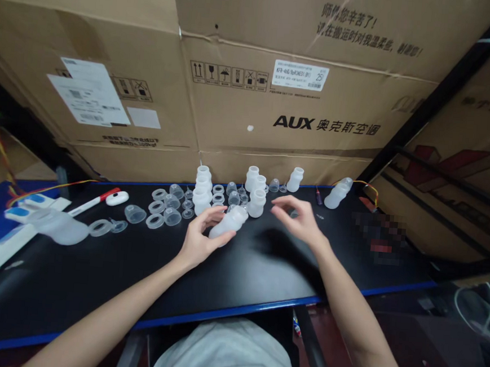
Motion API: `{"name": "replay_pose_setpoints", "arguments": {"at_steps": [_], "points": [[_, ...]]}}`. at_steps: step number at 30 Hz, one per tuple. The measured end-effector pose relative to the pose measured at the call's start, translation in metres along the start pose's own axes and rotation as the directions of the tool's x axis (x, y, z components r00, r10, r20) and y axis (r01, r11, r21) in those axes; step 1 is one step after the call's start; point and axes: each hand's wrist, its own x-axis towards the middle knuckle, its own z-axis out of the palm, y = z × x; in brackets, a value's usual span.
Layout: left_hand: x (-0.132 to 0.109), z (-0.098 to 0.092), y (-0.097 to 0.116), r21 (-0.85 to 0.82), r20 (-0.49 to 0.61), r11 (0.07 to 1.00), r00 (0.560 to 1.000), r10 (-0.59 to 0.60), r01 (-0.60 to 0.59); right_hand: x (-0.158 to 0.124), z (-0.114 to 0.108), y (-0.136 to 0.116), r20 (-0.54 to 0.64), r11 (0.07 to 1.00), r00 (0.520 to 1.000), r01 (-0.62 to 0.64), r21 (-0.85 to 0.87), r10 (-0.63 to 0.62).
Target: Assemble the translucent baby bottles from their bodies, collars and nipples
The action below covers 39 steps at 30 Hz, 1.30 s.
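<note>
Left grip (198,237) around a tilted bottle (228,224), right grip (301,221) unclasped, upright bottles (257,203) and clear domes (172,217) before the carton (234,109).

Bottles (228,223) are frosted white; the table (238,273) is black, edged blue; the far carton (232,126) is brown, printed black; the shirt (227,357) is pale grey.

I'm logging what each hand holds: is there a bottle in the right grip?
No, the right grip is over the table without one; the left grip holds a bottle.
</note>
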Motion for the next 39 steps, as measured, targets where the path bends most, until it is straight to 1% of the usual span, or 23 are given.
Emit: {"name": "replay_pose_setpoints", "arguments": {"at_steps": [1,2,4,5,6,8,10,12,14,15,16,17,19,21,24,27,31,34,36,39], "points": [[0.002,-0.002,-0.002,-0.04,-0.016,0.999,1.0,-0.019,0.019,0.002,-0.016,0.007,-0.037,0.99,0.998,-0.048,-0.13,0.044],[0.004,-0.003,-0.002,-0.072,-0.031,0.997,0.999,-0.029,0.027,0.003,-0.031,0.015,-0.06,0.961,0.994,-0.107,-0.255,0.095],[0.008,-0.006,-0.002,-0.105,-0.058,0.994,0.997,-0.047,0.041,0.002,-0.056,0.033,-0.036,0.857,0.979,-0.195,-0.477,0.203],[0.009,-0.007,-0.001,-0.107,-0.071,0.993,0.996,-0.059,0.051,0.001,-0.066,0.042,-0.015,0.801,0.967,-0.219,-0.556,0.254],[0.01,-0.007,0.0,-0.103,-0.077,0.993,0.994,-0.072,0.064,0.0,-0.073,0.05,0.028,0.764,0.949,-0.234,-0.602,0.313],[0.011,-0.008,0.001,-0.091,-0.076,0.992,0.992,-0.098,0.091,-0.001,-0.08,0.062,0.104,0.738,0.9,-0.277,-0.616,0.424],[0.009,-0.008,0.0,-0.08,-0.06,0.991,0.992,-0.109,0.104,-0.001,-0.08,0.062,0.153,0.767,0.862,-0.333,-0.549,0.483],[0.008,-0.008,0.0,-0.065,-0.038,0.993,0.994,-0.103,0.101,0.001,-0.073,0.051,0.204,0.847,0.857,-0.379,-0.374,0.474],[0.006,-0.008,0.0,-0.039,-0.015,0.996,0.997,-0.079,0.079,0.002,-0.062,0.033,0.26,0.915,0.878,-0.396,-0.076,0.401],[0.006,-0.008,0.001,-0.025,-0.003,0.998,0.998,-0.062,0.062,0.002,-0.055,0.023,0.267,0.916,0.895,-0.392,0.088,0.357],[0.005,-0.008,0.001,-0.012,0.009,0.999,0.999,-0.043,0.043,0.002,-0.047,0.015,0.248,0.899,0.916,-0.372,0.231,0.315],[0.005,-0.008,0.002,-0.003,0.02,1.0,1.0,-0.023,0.023,0.002,-0.039,0.008,0.218,0.877,0.934,-0.343,0.338,0.282],[0.004,-0.008,0.004,0.008,0.039,1.0,0.999,0.017,-0.018,0.0,-0.024,0.0,0.167,0.843,0.956,-0.293,0.452,0.242],[0.004,-0.008,0.004,0.014,0.056,0.999,0.997,0.052,-0.053,-0.003,-0.012,-0.002,0.164,0.833,0.96,-0.279,0.478,0.228],[0.004,-0.008,0.003,0.033,0.088,0.994,0.991,0.097,-0.1,-0.007,0.002,-0.003,0.216,0.846,0.953,-0.289,0.448,0.211],[0.004,-0.009,0.004,0.044,0.136,0.987,0.98,0.146,-0.153,-0.009,0.01,-0.005,0.259,0.867,0.95,-0.273,0.417,0.174],[0.003,-0.01,0.004,0.058,0.181,0.978,0.965,0.189,-0.202,-0.01,0.019,-0.009,0.266,0.867,0.952,-0.255,0.429,0.148],[0.003,-0.009,0.003,0.071,0.184,0.978,0.966,0.18,-0.196,-0.011,0.025,-0.006,0.271,0.852,0.95,-0.267,0.45,0.154],[0.002,-0.007,0.003,0.071,0.173,0.978,0.968,0.181,-0.195,-0.013,0.031,-0.003,0.252,0.832,0.951,-0.282,0.478,0.177],[0.002,-0.003,0.001,0.076,0.16,0.968,0.961,0.226,-0.24,-0.014,0.038,0.003,0.236,0.788,0.945,-0.319,0.527,0.224]]}}
